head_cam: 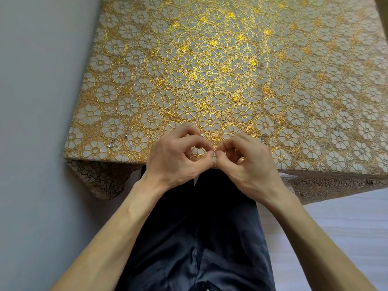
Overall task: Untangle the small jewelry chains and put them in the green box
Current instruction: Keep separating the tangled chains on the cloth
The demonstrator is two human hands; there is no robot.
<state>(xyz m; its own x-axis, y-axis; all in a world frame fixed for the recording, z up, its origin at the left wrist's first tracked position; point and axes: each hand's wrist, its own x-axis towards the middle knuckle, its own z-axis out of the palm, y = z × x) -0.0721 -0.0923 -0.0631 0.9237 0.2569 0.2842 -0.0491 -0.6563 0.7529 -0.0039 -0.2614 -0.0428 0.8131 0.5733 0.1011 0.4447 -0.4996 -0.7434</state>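
Two hands meet at the near edge of the table, and both are mine. My left hand comes in from the lower left with its back turned up and the wrist just off the table's rim. Its fingers are curled inward and the thumb and forefinger are pressed together. My right hand mirrors it from the lower right, knuckles raised and thumb tip almost touching the left thumb tip. Between those fingertips I pinch a thin silver chain. It is so fine that only a glint shows there and another beside my left forefinger, and how much of it is knotted I cannot tell. Both forearms run back over my dark trousers.

A long silver chain lies stretched out on the gold floral tablecloth. It sits well to the left of my hands, close to the table's left edge, and runs from the near corner away from me.

The cloth hangs over the near edge on both sides of my legs. A grey wall stands just beside the table's left edge, so that side is tight. Ahead of my hands and to the right, the cloth spreads wide. A pale surface lies below the table on my right.
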